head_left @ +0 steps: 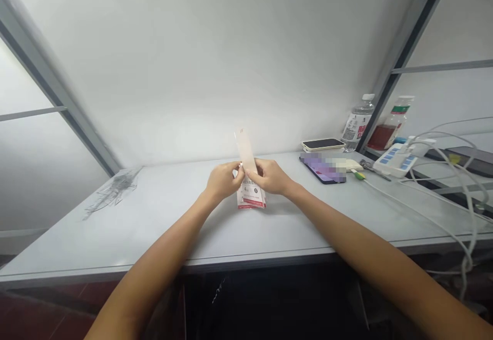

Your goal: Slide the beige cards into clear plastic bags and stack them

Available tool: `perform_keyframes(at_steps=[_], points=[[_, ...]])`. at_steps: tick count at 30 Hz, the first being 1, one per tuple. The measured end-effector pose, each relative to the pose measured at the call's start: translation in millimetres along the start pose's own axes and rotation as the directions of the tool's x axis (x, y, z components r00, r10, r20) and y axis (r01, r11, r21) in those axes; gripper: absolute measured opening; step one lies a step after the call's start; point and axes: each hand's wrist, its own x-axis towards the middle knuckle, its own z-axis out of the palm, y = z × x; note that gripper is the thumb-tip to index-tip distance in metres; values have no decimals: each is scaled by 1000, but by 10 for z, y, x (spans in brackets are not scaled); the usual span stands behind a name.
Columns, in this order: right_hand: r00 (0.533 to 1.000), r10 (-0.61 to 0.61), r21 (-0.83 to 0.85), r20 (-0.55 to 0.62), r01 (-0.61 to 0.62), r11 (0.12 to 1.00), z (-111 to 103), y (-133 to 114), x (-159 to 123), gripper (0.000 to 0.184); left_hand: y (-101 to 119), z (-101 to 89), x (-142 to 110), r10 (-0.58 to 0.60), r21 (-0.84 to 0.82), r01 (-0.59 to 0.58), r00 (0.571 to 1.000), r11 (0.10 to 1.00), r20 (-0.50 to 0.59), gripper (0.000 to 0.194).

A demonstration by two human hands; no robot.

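Left hand (224,182) and right hand (270,175) almost touching, both closed in a pinch on a pale strip (245,151), upright over a printed packet (251,198) mid-way along the desk (162,227); best with an even pinch, wrists low, packet flat.

The one camera sits on the person's head, facing forward and down across the near edge of the white worktop (162,227), close above the left hand (224,182) and right hand (270,176), toward the wall (192,62) behind
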Motion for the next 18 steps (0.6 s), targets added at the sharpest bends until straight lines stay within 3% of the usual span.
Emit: perform_keyframes(at_steps=[9, 13, 18], points=[[996, 82, 142, -47, -74, 987, 84, 51, 10, 19, 10, 68, -4, -141, 79, 149, 985, 986, -94, 36], [993, 63, 129, -104, -49, 990, 114, 16, 3, 22, 21, 33, 8, -141, 174, 162, 982, 971, -127, 33], [984, 134, 198, -119, -109, 974, 119, -12, 8, 27, 43, -2, 16, -131, 240, 153, 986, 959, -107, 32]])
